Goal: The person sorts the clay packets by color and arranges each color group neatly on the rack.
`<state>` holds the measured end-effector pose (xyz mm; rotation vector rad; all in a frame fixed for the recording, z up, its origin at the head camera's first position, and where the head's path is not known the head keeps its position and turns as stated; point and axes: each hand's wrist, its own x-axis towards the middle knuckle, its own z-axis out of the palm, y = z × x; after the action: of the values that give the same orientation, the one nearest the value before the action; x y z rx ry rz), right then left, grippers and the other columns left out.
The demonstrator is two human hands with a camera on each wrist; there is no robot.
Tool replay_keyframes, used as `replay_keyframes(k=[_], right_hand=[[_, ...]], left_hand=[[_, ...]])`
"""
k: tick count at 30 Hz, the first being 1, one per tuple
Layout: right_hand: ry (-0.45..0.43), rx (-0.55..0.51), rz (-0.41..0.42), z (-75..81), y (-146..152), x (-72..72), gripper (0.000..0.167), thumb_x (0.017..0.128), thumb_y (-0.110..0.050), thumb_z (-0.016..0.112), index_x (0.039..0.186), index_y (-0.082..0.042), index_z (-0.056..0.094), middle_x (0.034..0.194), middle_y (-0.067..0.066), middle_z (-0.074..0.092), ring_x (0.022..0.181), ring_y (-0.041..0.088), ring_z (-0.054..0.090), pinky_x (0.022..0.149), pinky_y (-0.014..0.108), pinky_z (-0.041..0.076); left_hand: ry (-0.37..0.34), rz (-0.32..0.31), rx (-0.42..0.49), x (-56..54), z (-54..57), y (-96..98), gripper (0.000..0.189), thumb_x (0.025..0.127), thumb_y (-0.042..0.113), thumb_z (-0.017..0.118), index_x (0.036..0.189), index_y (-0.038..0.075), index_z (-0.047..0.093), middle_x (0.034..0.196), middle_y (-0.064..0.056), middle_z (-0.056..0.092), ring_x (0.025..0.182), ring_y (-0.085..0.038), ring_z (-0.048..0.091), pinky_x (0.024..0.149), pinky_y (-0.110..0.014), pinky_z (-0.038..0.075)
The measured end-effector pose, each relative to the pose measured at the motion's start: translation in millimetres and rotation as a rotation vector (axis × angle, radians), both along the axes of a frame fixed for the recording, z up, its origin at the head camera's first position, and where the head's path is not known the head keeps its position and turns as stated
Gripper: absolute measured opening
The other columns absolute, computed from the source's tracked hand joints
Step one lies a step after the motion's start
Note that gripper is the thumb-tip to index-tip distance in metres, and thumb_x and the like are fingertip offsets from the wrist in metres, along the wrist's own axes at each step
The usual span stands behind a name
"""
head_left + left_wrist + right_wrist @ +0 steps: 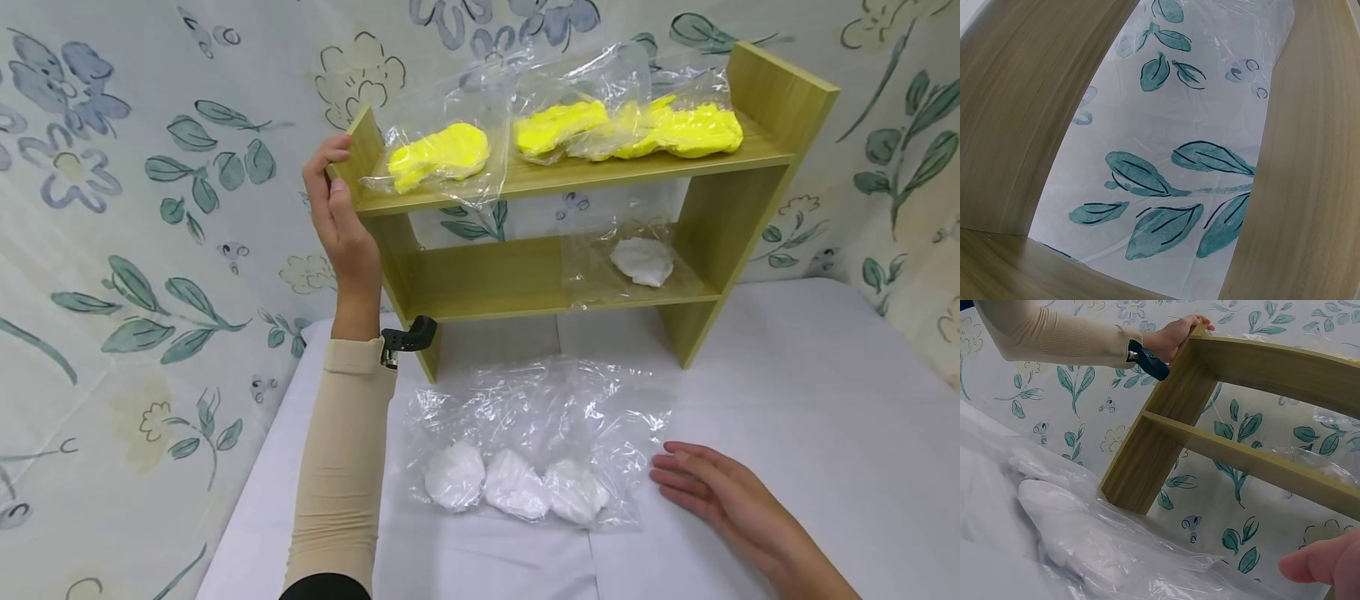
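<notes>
My left hand (345,217) grips the upper left side panel of a two-tier wooden shelf (465,279), its fingers bent over the panel's edge. In the left wrist view the shelf's boards (1310,150) fill both sides, and the hand is out of sight. My right hand (727,500) hovers with fingers extended, just right of the clear bags on the table. Those bags hold three white clay-like lumps (516,485) side by side. The right wrist view shows one white lump (1079,537) at lower left and the right thumb (1316,562) at the lower right corner.
Clear bags with bright yellow lumps (441,156) lie along the top tier. One bagged white lump (642,262) sits at the right of the lower tier. A white cloth (817,400) covers the table, and a floral curtain (150,208) hangs behind and beside it.
</notes>
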<state>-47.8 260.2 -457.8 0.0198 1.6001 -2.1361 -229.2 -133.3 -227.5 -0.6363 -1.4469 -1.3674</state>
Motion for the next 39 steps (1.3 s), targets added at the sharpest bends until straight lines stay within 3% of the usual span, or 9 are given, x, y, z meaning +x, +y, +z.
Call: replay_keyframes(k=[5,12,17,21,25,29,36,39], right_hand=[[-0.025,-0.049,0.053,-2.8,-3.6,0.2,0.046,0.103,-0.017,0.043,0.14,0.008,0.031,0.128,0.014,0.06,0.119,0.026,0.058,0.099,0.039,0.046],[-0.009,0.02,0.101,-9.0,-16.2,0.9,0.056,0.101,-0.013,0.046,0.14,0.019,0.02,0.123,0.013,0.062,0.112,0.022,0.062,0.096,0.036,0.049],[-0.001,0.153,0.059,-14.1,-30.0,1.3,0.052,0.098,-0.015,0.054,0.132,0.021,0.037,0.113,0.008,0.066,0.1,0.014,0.066,0.087,0.03,0.054],[0.03,0.252,0.018,-15.5,-37.2,1.8,0.036,0.094,-0.014,0.06,0.113,0.016,0.054,0.104,0.01,0.067,0.092,0.011,0.066,0.082,0.029,0.056],[0.033,0.284,0.001,-14.7,-36.9,1.7,0.024,0.095,-0.015,0.058,0.099,0.009,0.057,0.099,0.01,0.067,0.088,0.012,0.065,0.08,0.03,0.057],[-0.034,0.225,-0.001,-10.8,-31.4,0.2,0.02,0.098,-0.018,0.051,0.098,0.002,0.054,0.098,0.006,0.064,0.09,0.015,0.066,0.081,0.032,0.057],[-0.084,-0.026,0.035,-11.5,-22.4,0.8,0.019,0.103,-0.021,0.041,0.103,-0.004,0.05,0.103,0.007,0.068,0.097,0.022,0.068,0.089,0.04,0.054],[-0.102,-0.038,0.021,-12.4,-20.8,1.4,0.02,0.102,-0.022,0.043,0.108,-0.003,0.046,0.105,0.009,0.067,0.097,0.024,0.068,0.09,0.042,0.052]], left_hand=[[-0.008,0.003,-0.002,0.6,-0.8,-0.3,0.029,0.09,0.008,0.029,0.108,0.002,0.05,0.125,-0.026,0.051,0.126,-0.021,0.045,0.113,-0.037,0.029],[-0.003,-0.004,0.002,0.4,0.2,0.7,0.028,0.09,0.009,0.029,0.107,0.002,0.05,0.125,-0.023,0.052,0.126,-0.021,0.045,0.113,-0.037,0.03],[-0.007,-0.009,0.004,0.8,0.1,0.4,0.028,0.09,0.008,0.029,0.108,0.001,0.05,0.125,-0.025,0.051,0.126,-0.022,0.045,0.113,-0.037,0.029],[-0.014,-0.003,-0.004,1.7,0.2,-0.1,0.028,0.09,0.009,0.029,0.108,0.002,0.05,0.126,-0.023,0.051,0.127,-0.021,0.044,0.113,-0.037,0.028],[-0.018,-0.003,-0.007,1.7,0.3,0.6,0.028,0.09,0.009,0.029,0.108,0.002,0.05,0.126,-0.019,0.052,0.128,-0.02,0.044,0.114,-0.036,0.028],[-0.007,-0.007,-0.007,0.9,1.3,2.7,0.029,0.09,0.008,0.029,0.108,-0.001,0.05,0.125,-0.021,0.052,0.127,-0.022,0.044,0.114,-0.037,0.028],[-0.019,-0.003,-0.005,2.3,1.8,-0.4,0.028,0.09,0.009,0.029,0.108,0.002,0.05,0.125,-0.019,0.053,0.127,-0.02,0.044,0.113,-0.037,0.028],[-0.014,-0.012,-0.003,1.7,1.1,-0.4,0.028,0.09,0.008,0.029,0.108,0.002,0.05,0.125,-0.02,0.053,0.127,-0.021,0.045,0.113,-0.037,0.028]])
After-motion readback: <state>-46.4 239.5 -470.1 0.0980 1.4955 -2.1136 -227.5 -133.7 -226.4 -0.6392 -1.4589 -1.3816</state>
